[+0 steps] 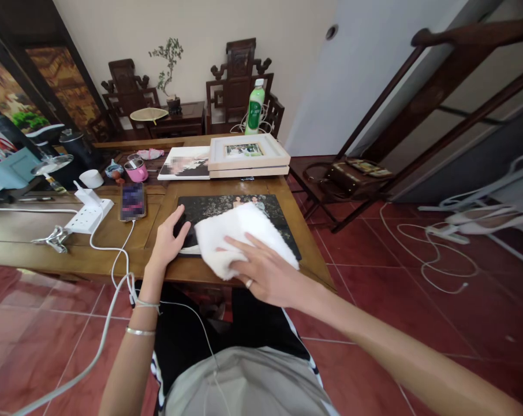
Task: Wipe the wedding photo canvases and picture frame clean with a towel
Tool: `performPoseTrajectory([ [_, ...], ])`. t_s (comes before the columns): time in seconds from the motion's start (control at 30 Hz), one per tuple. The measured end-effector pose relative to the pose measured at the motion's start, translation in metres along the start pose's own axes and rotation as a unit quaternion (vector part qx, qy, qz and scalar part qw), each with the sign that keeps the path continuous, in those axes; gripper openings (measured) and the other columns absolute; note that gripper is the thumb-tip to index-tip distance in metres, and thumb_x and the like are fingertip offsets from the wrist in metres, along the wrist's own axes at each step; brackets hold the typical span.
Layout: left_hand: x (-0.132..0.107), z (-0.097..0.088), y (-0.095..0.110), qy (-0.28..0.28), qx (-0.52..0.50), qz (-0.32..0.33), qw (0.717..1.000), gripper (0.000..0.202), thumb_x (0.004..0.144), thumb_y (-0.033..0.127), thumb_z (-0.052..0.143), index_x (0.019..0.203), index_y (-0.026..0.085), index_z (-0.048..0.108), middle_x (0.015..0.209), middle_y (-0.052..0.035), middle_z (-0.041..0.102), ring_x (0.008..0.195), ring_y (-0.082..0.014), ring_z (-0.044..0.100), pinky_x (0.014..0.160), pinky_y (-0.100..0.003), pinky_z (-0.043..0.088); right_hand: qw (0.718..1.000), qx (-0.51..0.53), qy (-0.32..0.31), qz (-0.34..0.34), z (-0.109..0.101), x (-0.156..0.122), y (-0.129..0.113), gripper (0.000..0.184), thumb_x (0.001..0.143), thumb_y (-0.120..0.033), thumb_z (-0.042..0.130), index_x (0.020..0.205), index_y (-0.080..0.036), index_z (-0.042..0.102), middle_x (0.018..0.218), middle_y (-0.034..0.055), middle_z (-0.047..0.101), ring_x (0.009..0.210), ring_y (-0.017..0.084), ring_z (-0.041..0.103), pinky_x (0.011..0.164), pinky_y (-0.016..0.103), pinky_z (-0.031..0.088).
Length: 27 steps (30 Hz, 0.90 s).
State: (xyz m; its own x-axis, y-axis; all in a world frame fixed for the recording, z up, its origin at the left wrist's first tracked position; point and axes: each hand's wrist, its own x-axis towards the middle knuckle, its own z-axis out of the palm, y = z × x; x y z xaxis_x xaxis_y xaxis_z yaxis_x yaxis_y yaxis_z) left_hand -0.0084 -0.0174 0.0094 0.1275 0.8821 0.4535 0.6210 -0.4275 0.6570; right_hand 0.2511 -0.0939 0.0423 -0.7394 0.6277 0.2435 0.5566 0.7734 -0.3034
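Note:
A dark photo panel [192,209] with two figures near its top lies flat on the wooden table [157,248], close to the front edge. Over its middle and right part spreads a white cloth [239,225], covering much of the picture. My right hand [261,268] presses on the cloth, its fingers bent into a bunched fold. At the panel's left edge rests my left hand [170,237], thumb and fingers apart, holding nothing. Just left of that hand lies a phone [132,201] with a cable plugged in.
Behind the panel sit stacked light frames [248,156], a white-edged photo [186,163] and a green bottle [254,110]. To the left are a pink cup [135,170], a power strip [89,215] and loose white cables. A wooden chair [352,173] holding a brown bag stands right.

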Motion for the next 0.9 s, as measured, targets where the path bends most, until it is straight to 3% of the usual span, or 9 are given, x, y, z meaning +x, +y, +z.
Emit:
performPoseTrajectory([
  [0.13, -0.001, 0.002, 0.0, -0.014, 0.013, -0.001, 1.0, 0.045, 0.088, 0.036, 0.054, 0.129, 0.016, 0.059, 0.138, -0.0085, 0.055, 0.13, -0.0245, 0.05, 0.114, -0.039, 0.035, 0.992, -0.057, 0.036, 0.106, -0.003, -0.008, 0.039, 0.029, 0.086, -0.01, 0.043, 0.1, -0.02, 0.066, 0.132, 0.0125, 0.059, 0.139, 0.025, 0.035, 0.114, 0.053, 0.024],
  [0.3, 0.0, 0.0, 0.002, -0.023, 0.013, 0.003, 1.0, 0.04, 0.087, 0.032, 0.056, 0.122, 0.015, 0.064, 0.132, -0.0102, 0.06, 0.129, -0.0256, 0.051, 0.114, -0.042, 0.035, 0.976, -0.031, 0.067, 0.203, 0.0, 0.048, 0.076, 0.033, 0.095, -0.022, 0.035, 0.113, -0.018, 0.062, 0.136, 0.0115, 0.056, 0.135, 0.03, 0.039, 0.109, 0.054, 0.026],
  [0.37, 0.001, 0.0, 0.001, -0.024, 0.017, 0.005, 1.0, 0.039, 0.087, 0.031, 0.056, 0.122, 0.015, 0.064, 0.131, -0.0098, 0.06, 0.128, -0.0256, 0.051, 0.113, -0.042, 0.035, 0.975, 0.002, 0.069, 0.212, 0.001, 0.085, 0.076, 0.035, 0.097, -0.028, 0.033, 0.117, -0.019, 0.061, 0.138, 0.0094, 0.055, 0.128, 0.03, 0.047, 0.108, 0.052, 0.027],
  [0.5, 0.002, -0.001, -0.002, -0.029, 0.02, 0.006, 0.999, 0.039, 0.086, 0.031, 0.057, 0.121, 0.016, 0.064, 0.132, -0.0085, 0.06, 0.128, -0.0255, 0.051, 0.113, -0.043, 0.036, 0.984, 0.053, 0.042, 0.162, 0.0, 0.153, 0.059, 0.035, 0.098, -0.031, 0.034, 0.118, -0.02, 0.061, 0.131, 0.0073, 0.061, 0.116, 0.028, 0.057, 0.101, 0.041, 0.036],
  [0.6, 0.002, -0.001, -0.003, -0.028, 0.02, 0.003, 0.999, 0.039, 0.086, 0.03, 0.057, 0.122, 0.016, 0.064, 0.134, -0.0083, 0.058, 0.127, -0.0255, 0.052, 0.113, -0.042, 0.037, 0.989, 0.059, 0.03, 0.134, 0.003, 0.179, 0.045, 0.034, 0.098, -0.031, 0.036, 0.117, -0.019, 0.062, 0.126, 0.007, 0.064, 0.114, 0.025, 0.058, 0.099, 0.036, 0.036],
  [0.73, 0.002, 0.0, -0.003, -0.028, 0.021, 0.004, 0.999, 0.04, 0.086, 0.03, 0.058, 0.122, 0.013, 0.064, 0.133, -0.0114, 0.058, 0.127, -0.0252, 0.053, 0.112, -0.042, 0.037, 0.991, 0.054, 0.036, 0.12, 0.01, 0.168, 0.046, 0.032, 0.097, -0.027, 0.038, 0.116, -0.02, 0.063, 0.131, 0.0065, 0.061, 0.117, 0.026, 0.056, 0.103, 0.04, 0.033],
  [0.9, 0.001, 0.0, -0.001, -0.03, 0.01, 0.013, 0.999, 0.039, 0.086, 0.03, 0.057, 0.12, 0.011, 0.065, 0.131, -0.0129, 0.06, 0.128, -0.0248, 0.051, 0.113, -0.04, 0.037, 0.984, 0.051, 0.079, 0.15, 0.003, 0.104, 0.088, 0.034, 0.096, -0.026, 0.037, 0.118, -0.02, 0.062, 0.137, 0.0046, 0.057, 0.123, 0.028, 0.052, 0.108, 0.047, 0.029],
])
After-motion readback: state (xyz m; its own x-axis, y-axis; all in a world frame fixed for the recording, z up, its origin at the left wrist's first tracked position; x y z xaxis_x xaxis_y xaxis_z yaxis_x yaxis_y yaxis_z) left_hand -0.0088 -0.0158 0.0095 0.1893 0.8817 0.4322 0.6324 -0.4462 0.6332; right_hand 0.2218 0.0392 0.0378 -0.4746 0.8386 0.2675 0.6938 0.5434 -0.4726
